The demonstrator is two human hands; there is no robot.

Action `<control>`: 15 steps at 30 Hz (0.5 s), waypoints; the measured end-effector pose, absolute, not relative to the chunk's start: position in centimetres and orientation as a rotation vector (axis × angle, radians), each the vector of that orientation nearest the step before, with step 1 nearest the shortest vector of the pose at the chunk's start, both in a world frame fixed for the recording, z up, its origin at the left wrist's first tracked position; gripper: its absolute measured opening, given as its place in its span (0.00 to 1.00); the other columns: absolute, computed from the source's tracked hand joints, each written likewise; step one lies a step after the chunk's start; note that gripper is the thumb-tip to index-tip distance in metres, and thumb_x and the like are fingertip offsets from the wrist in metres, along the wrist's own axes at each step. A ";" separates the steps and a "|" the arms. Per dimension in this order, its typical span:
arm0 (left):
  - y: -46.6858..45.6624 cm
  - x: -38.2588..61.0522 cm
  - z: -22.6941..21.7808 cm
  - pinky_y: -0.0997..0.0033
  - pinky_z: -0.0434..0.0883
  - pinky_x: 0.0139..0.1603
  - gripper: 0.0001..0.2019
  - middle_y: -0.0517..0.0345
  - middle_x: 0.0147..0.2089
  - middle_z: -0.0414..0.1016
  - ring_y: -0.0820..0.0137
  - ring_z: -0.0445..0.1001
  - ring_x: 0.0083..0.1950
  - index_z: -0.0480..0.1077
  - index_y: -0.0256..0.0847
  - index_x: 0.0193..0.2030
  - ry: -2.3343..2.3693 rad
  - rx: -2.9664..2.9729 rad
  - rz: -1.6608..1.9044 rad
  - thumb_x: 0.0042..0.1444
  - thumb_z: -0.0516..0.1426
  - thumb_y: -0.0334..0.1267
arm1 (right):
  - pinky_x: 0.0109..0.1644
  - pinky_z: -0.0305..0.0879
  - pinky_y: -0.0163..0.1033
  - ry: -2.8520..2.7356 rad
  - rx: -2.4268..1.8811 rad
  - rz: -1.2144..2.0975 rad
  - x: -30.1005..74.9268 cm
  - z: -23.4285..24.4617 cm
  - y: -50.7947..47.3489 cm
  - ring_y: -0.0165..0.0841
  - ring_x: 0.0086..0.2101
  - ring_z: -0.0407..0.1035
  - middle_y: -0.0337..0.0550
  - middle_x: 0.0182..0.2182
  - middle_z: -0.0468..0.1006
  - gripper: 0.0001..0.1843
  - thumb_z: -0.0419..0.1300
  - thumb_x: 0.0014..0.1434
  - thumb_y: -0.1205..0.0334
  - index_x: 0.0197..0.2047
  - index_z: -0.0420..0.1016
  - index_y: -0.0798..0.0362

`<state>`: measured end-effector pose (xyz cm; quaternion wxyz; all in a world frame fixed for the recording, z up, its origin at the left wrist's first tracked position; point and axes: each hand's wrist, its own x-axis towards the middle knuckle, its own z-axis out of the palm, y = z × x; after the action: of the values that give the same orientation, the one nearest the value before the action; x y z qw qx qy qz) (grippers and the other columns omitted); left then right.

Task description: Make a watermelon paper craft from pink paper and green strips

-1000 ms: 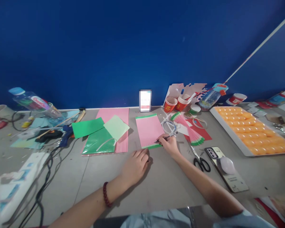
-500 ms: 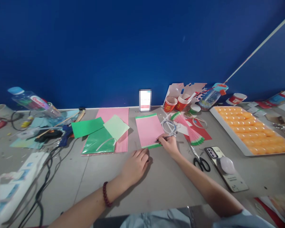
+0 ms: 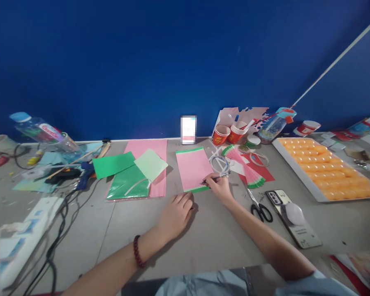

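My right hand [image 3: 219, 189] grips a pen [image 3: 216, 177], its tip at the lower part of a pink paper sheet [image 3: 193, 167] with green strips along its top and bottom edges. Flat on the table just below the sheet lies my left hand [image 3: 177, 211], fingers stretched forward and holding nothing. Right of the sheet is a folded pink paper fan [image 3: 246, 167] with a green edge, partly over a red paper. Black-handled scissors [image 3: 260, 209] lie beside my right forearm.
Green and pink papers [image 3: 128, 181] lie to the left, near a glue gun [image 3: 85, 176] and a power strip [image 3: 24, 242] with cables. Red paper cups [image 3: 221, 135] stand behind. A phone [image 3: 292, 222] and a tray of orange balls [image 3: 329, 170] are at right.
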<state>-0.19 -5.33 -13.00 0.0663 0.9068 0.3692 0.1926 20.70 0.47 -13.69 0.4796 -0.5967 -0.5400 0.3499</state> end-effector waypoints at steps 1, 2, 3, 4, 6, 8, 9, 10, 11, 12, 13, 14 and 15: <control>-5.3 -0.2 -13.0 0.57 0.68 0.50 0.08 0.47 0.56 0.71 0.60 0.69 0.55 0.66 0.40 0.47 1.112 2.733 0.587 0.64 0.48 0.32 | 0.20 0.57 0.30 -1.321 -1.457 0.846 20.7 -13.7 0.5 0.28 0.18 0.64 0.39 0.15 0.72 0.11 0.53 0.45 0.63 0.20 0.75 0.55; -5.3 -0.2 -13.0 0.57 0.67 0.50 0.09 0.47 0.56 0.71 0.60 0.69 0.55 0.66 0.40 0.47 1.111 2.734 0.590 0.64 0.48 0.32 | 0.20 0.57 0.30 -1.325 -1.457 0.840 20.7 -13.8 0.5 0.28 0.18 0.64 0.39 0.15 0.72 0.11 0.53 0.46 0.63 0.20 0.75 0.56; -5.3 -0.2 -12.9 0.57 0.67 0.50 0.09 0.47 0.56 0.71 0.60 0.70 0.55 0.66 0.40 0.47 1.111 2.735 0.591 0.64 0.48 0.32 | 0.20 0.57 0.30 -1.329 -1.457 0.836 20.7 -13.8 0.5 0.28 0.17 0.64 0.38 0.15 0.72 0.11 0.53 0.46 0.63 0.20 0.75 0.56; -5.3 -0.2 -12.9 0.57 0.67 0.50 0.09 0.47 0.56 0.71 0.60 0.70 0.55 0.66 0.40 0.47 1.111 2.738 0.593 0.64 0.48 0.32 | 0.20 0.57 0.30 -1.331 -1.459 0.836 20.7 -13.7 0.5 0.28 0.17 0.64 0.38 0.15 0.72 0.11 0.53 0.45 0.63 0.20 0.75 0.56; -5.3 -0.2 -12.8 0.57 0.67 0.50 0.08 0.47 0.56 0.71 0.60 0.70 0.55 0.66 0.40 0.46 1.109 2.745 0.594 0.64 0.48 0.32 | 0.19 0.57 0.30 -1.323 -1.463 0.841 20.7 -13.6 0.5 0.28 0.17 0.64 0.39 0.15 0.72 0.11 0.53 0.45 0.63 0.20 0.75 0.55; -5.3 -0.2 -12.8 0.57 0.67 0.49 0.08 0.47 0.56 0.71 0.59 0.69 0.55 0.66 0.40 0.46 1.114 2.745 0.598 0.64 0.48 0.32 | 0.20 0.58 0.30 -1.293 -1.464 0.841 20.8 -13.5 0.6 0.29 0.18 0.66 0.39 0.15 0.73 0.11 0.53 0.44 0.63 0.20 0.75 0.55; -5.3 -0.2 -12.8 0.57 0.67 0.50 0.07 0.47 0.56 0.71 0.60 0.69 0.55 0.66 0.40 0.46 1.114 2.742 0.599 0.64 0.49 0.32 | 0.20 0.59 0.30 -1.270 -1.466 0.844 20.8 -13.3 0.6 0.30 0.19 0.68 0.40 0.16 0.74 0.11 0.53 0.44 0.62 0.20 0.74 0.55; -5.3 -0.2 -12.8 0.57 0.67 0.50 0.07 0.47 0.56 0.71 0.60 0.69 0.55 0.66 0.40 0.46 1.114 2.738 0.600 0.64 0.49 0.32 | 0.21 0.60 0.31 -1.245 -1.468 0.848 20.9 -13.2 0.6 0.31 0.20 0.69 0.41 0.17 0.75 0.11 0.53 0.44 0.61 0.19 0.74 0.55; -5.3 -0.2 -12.9 0.57 0.67 0.50 0.07 0.47 0.56 0.71 0.60 0.69 0.55 0.66 0.40 0.46 1.114 2.735 0.602 0.64 0.49 0.32 | 0.21 0.61 0.31 -1.224 -1.471 0.859 21.0 -13.1 0.7 0.31 0.20 0.70 0.41 0.17 0.75 0.10 0.54 0.44 0.61 0.19 0.74 0.55; -5.3 -0.2 -12.9 0.57 0.67 0.50 0.07 0.47 0.56 0.71 0.60 0.69 0.55 0.65 0.40 0.46 1.110 2.732 0.599 0.64 0.49 0.32 | 0.21 0.61 0.31 -1.205 -1.477 0.877 21.1 -13.0 0.7 0.32 0.20 0.70 0.41 0.17 0.75 0.10 0.54 0.44 0.61 0.19 0.73 0.55; -5.3 -0.2 -12.9 0.58 0.67 0.50 0.07 0.48 0.56 0.71 0.60 0.69 0.55 0.65 0.40 0.46 1.108 2.730 0.598 0.64 0.50 0.32 | 0.21 0.61 0.31 -1.191 -1.483 0.898 21.2 -12.9 0.8 0.32 0.20 0.70 0.41 0.16 0.75 0.10 0.54 0.43 0.60 0.18 0.73 0.55; -5.4 -0.2 -12.9 0.58 0.67 0.50 0.07 0.48 0.56 0.71 0.60 0.69 0.55 0.65 0.40 0.46 1.108 2.728 0.596 0.64 0.50 0.32 | 0.21 0.61 0.31 -1.182 -1.487 0.915 21.2 -12.9 0.8 0.32 0.20 0.70 0.41 0.16 0.74 0.10 0.54 0.43 0.60 0.18 0.73 0.55; -5.4 -0.2 -13.0 0.58 0.67 0.50 0.07 0.48 0.57 0.71 0.60 0.69 0.55 0.65 0.40 0.45 1.110 2.725 0.597 0.64 0.49 0.32 | 0.21 0.61 0.31 -1.179 -1.491 0.926 21.3 -12.9 0.9 0.32 0.19 0.69 0.40 0.15 0.74 0.10 0.54 0.43 0.60 0.18 0.73 0.55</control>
<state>-0.23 -5.36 -12.96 0.0695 0.9055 0.3687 0.1983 21.28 0.88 -12.91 0.4914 -0.6141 -0.4856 0.3814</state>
